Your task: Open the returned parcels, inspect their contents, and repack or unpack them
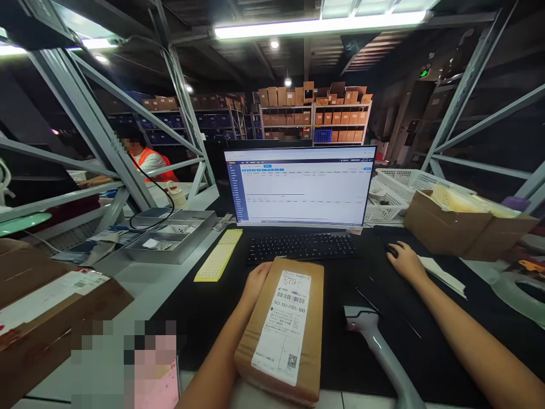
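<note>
A brown cardboard parcel (313,318) with a white shipping label (284,324) lies tilted in front of me, its near end by the table edge. Around its far left side is my left hand (257,279), fingers partly hidden behind the box. To the right, my right hand (403,260) is closed over a dark computer mouse (392,250) on the black mat. Between the parcel and my right forearm rests a grey barcode scanner (374,335). Beyond the parcel are a black keyboard (302,246) and a lit monitor (302,187) showing a table-like page.
Yellow slips (219,255) and a grey metal tray (174,236) are left of the keyboard. Another taped carton (51,318) stands at far left. An open carton (451,227) and white baskets (409,179) are at right. A co-worker in an orange vest (155,162) sits beyond the frame.
</note>
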Available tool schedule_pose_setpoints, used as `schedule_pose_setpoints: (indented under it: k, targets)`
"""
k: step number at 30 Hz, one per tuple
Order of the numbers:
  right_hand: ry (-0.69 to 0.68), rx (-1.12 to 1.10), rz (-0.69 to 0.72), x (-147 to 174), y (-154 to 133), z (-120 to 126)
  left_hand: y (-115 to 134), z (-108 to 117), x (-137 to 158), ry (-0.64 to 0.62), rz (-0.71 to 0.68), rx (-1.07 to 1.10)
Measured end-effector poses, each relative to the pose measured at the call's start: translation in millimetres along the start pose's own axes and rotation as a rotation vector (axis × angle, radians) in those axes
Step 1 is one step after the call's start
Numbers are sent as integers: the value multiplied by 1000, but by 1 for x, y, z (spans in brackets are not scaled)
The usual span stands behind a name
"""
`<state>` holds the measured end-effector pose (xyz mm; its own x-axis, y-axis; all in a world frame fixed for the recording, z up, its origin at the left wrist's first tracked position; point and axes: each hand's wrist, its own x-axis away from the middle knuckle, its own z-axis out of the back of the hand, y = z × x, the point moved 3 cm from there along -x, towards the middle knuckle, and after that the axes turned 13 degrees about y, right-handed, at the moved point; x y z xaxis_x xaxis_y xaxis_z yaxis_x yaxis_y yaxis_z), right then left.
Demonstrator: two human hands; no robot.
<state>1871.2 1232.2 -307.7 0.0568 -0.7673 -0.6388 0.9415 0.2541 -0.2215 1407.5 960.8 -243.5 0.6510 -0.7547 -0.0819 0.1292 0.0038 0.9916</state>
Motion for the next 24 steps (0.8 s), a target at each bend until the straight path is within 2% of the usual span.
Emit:
schedule_pose_setpoints:
  k: [8, 19, 24]
  targets:
    - [-7, -13, 35, 0, 4, -4, 2, 3, 3, 51, -33, -51]
    - [3, -22, 36, -2, 3, -4, 4, 1, 5, 14, -69, -42]
    - [136, -59, 20, -3, 3, 3, -6, 0, 2, -2, -25, -4]
